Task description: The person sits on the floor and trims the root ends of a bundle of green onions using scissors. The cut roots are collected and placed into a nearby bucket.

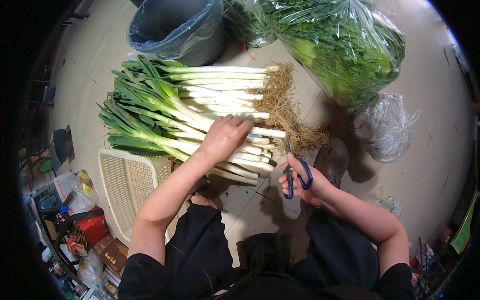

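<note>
A heap of large green onions lies before me, leaves to the left and white ends to the right. My left hand rests over the heap, closed around one white stalk whose end sticks out to the right. In my right hand are scissors with blue handles. Their blades are beside that stalk's end, partly hidden among the brown roots. Some onions at the far side of the heap have roots at their ends; several nearer stalks end bluntly without them.
Beyond the heap stands a grey bucket lined with clear plastic. Leafy greens fill a clear bag at the upper right, with a knotted plastic bag below it. A cream plastic basket sits by my left leg. Boxes crowd the lower left.
</note>
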Demonstrator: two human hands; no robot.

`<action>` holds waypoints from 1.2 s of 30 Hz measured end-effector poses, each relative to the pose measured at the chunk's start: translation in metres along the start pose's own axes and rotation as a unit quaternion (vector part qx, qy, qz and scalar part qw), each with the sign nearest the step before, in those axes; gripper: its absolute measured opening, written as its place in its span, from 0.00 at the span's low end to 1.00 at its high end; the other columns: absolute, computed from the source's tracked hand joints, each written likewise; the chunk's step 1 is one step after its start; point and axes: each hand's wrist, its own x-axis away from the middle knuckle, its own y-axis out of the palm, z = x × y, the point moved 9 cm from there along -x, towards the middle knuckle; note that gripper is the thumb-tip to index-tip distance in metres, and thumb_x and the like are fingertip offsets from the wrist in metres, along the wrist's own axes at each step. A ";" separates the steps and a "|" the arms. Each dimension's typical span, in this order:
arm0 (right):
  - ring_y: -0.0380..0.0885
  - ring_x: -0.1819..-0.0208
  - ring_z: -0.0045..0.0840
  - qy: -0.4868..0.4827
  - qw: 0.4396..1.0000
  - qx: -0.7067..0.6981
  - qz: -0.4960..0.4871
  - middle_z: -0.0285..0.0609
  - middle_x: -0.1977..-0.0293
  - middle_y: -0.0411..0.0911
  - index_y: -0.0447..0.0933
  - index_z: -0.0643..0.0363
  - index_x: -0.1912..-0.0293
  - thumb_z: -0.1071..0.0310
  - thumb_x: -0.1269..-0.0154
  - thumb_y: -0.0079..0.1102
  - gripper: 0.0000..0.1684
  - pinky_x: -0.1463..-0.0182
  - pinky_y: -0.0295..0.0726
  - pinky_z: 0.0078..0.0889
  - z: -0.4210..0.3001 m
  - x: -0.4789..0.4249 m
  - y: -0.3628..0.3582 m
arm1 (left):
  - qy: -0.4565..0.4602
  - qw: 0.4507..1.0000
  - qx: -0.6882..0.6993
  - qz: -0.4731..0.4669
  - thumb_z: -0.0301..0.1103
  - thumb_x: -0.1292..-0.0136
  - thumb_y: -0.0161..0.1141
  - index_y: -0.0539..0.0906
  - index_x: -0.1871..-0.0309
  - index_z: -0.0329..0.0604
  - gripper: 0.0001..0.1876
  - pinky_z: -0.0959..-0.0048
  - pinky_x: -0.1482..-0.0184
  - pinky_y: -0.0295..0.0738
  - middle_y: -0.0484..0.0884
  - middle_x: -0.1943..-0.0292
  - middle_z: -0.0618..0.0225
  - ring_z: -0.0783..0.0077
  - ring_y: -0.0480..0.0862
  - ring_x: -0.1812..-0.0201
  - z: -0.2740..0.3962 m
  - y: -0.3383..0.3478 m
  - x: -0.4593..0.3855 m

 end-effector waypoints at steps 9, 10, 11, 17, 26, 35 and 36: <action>0.76 0.66 0.22 0.021 0.999 0.026 0.027 0.37 0.66 0.77 0.70 0.55 0.49 0.36 0.31 0.55 0.31 0.57 0.80 0.31 0.001 -0.004 0.001 | -0.001 1.000 0.011 -0.014 0.28 0.44 0.65 0.83 0.45 0.48 0.20 0.62 0.51 0.75 0.83 0.59 0.64 0.59 0.81 0.55 0.003 -0.003 0.002; 0.76 0.67 0.22 0.020 0.999 0.028 0.026 0.37 0.66 0.77 0.70 0.55 0.49 0.36 0.30 0.54 0.31 0.58 0.80 0.31 0.000 -0.004 0.002 | -0.004 1.000 0.014 -0.020 0.28 0.43 0.65 0.83 0.45 0.47 0.20 0.62 0.51 0.75 0.83 0.59 0.64 0.60 0.81 0.55 0.003 -0.004 0.002; 0.76 0.68 0.22 0.018 0.999 0.035 0.028 0.38 0.67 0.76 0.70 0.56 0.49 0.37 0.30 0.54 0.31 0.59 0.80 0.30 -0.001 -0.004 0.003 | -0.003 1.000 0.022 -0.020 0.27 0.43 0.64 0.83 0.45 0.47 0.20 0.62 0.50 0.74 0.83 0.59 0.64 0.60 0.81 0.54 0.003 -0.003 0.003; 0.72 0.77 0.18 -0.020 0.996 0.082 0.031 0.38 0.73 0.74 0.70 0.61 0.53 0.41 0.28 0.55 0.29 0.71 0.76 0.24 -0.004 -0.001 0.004 | 0.012 0.998 0.065 -0.016 0.27 0.42 0.64 0.83 0.45 0.46 0.19 0.61 0.47 0.74 0.83 0.57 0.63 0.58 0.81 0.54 -0.001 0.003 0.007; 0.72 0.79 0.21 -0.069 0.987 0.016 0.144 0.38 0.78 0.73 0.70 0.60 0.56 0.44 0.27 0.55 0.26 0.77 0.73 0.26 -0.004 -0.005 -0.032 | -0.005 0.996 0.056 -0.062 0.27 0.42 0.65 0.85 0.48 0.45 0.17 0.60 0.51 0.76 0.82 0.60 0.61 0.55 0.81 0.56 -0.006 0.015 0.014; 0.79 0.72 0.27 0.077 0.997 -0.010 0.013 0.41 0.70 0.79 0.69 0.54 0.51 0.35 0.29 0.50 0.31 0.65 0.79 0.30 0.020 0.003 -0.040 | -0.109 0.972 0.193 -0.073 0.30 0.44 0.69 0.83 0.50 0.44 0.17 0.58 0.49 0.75 0.76 0.57 0.57 0.51 0.77 0.51 -0.046 0.021 0.058; 0.79 0.71 0.26 0.061 0.998 0.007 0.016 0.41 0.69 0.79 0.68 0.55 0.50 0.33 0.30 0.51 0.32 0.64 0.80 0.30 0.015 0.006 -0.038 | -0.115 0.969 0.211 -0.054 0.32 0.43 0.69 0.82 0.50 0.42 0.17 0.58 0.49 0.75 0.76 0.58 0.55 0.50 0.77 0.52 -0.048 0.018 0.054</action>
